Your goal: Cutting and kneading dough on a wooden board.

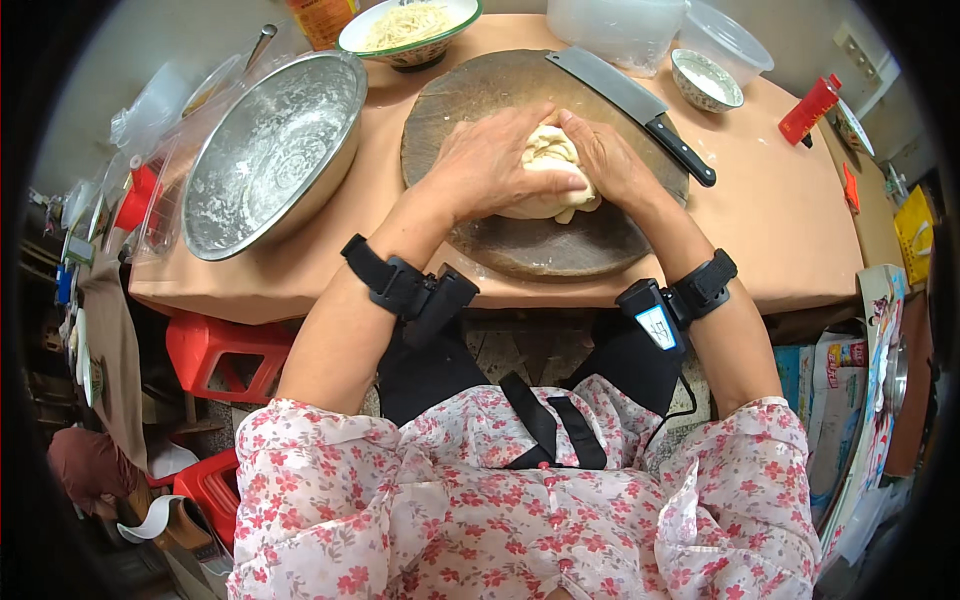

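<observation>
Floral shirt fabric [520, 500] lies nearest the camera, filling the lower centre of the frame. Both forearms extend from it toward the upper centre, each fitted with a black strap unit at the wrist.

Workpiece: dough [550, 150], upper centre of the frame, on the round wooden board [560, 252]. Left hand [490, 165]: curved over the left side of the dough, gripping it, thumb across the near face. Right hand [605, 165]: cupped against the right side, also gripping the dough. Fingertips on the far side are partly hidden.

Status, judged from present condition: mixing appears complete, since the dough is gathered into one mass and the steel basin [320, 180] at upper left holds only a white, powdery coating. Kneading or folding appears to be in progress; the visible surface is creased and uneven, with a loose flap at the near edge. Smoothing therefore appears incomplete. Dividing appears not to have started: the dough shows as a single lump, and the cleaver [610, 90] lies unheld across the board's upper right edge.

Adjacent items: a small bowl [712, 103] of white powder, upper right; a green-rimmed bowl [415, 55] of pale shreds, top centre-left.
</observation>
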Available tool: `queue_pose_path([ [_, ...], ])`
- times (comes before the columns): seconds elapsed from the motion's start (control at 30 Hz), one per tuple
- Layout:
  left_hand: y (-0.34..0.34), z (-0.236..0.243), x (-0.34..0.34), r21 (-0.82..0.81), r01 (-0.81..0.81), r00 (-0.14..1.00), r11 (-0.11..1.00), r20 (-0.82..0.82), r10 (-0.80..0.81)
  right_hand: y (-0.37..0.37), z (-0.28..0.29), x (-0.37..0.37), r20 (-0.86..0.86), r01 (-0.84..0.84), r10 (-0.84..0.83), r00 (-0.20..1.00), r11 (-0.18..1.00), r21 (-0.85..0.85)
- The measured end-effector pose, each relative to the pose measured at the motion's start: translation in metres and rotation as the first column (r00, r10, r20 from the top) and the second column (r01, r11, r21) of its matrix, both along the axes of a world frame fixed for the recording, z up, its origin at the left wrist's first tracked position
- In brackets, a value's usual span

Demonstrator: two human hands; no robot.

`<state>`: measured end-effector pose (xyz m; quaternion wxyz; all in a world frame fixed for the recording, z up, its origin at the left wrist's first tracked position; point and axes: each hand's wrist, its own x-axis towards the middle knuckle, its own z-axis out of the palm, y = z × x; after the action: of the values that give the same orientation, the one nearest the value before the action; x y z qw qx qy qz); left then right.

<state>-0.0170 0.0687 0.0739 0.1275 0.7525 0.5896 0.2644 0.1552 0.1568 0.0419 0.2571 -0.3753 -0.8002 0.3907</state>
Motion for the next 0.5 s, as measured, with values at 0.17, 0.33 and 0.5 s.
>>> queue_pose_path([
  [0.17, -0.016, -0.007, -0.009, 0.020, 0.075, 0.996, 0.997, -0.043, -0.074, -0.010, 0.029, 0.004, 0.162, -0.122, 0.133, 0.978, 0.990, -0.073],
  [0.33, -0.028, -0.012, 0.005, 0.099, -0.016, 0.997, 0.995, -0.077, 0.024, -0.049, 0.012, -0.005, 0.121, -0.040, -0.023, 0.992, 0.870, 0.492],
  [0.5, -0.022, -0.022, 0.002, 0.211, -0.027, 0.992, 0.977, -0.111, 0.052, -0.046, -0.001, -0.009, 0.008, 0.073, -0.101, 0.995, 0.766, 0.638],
])
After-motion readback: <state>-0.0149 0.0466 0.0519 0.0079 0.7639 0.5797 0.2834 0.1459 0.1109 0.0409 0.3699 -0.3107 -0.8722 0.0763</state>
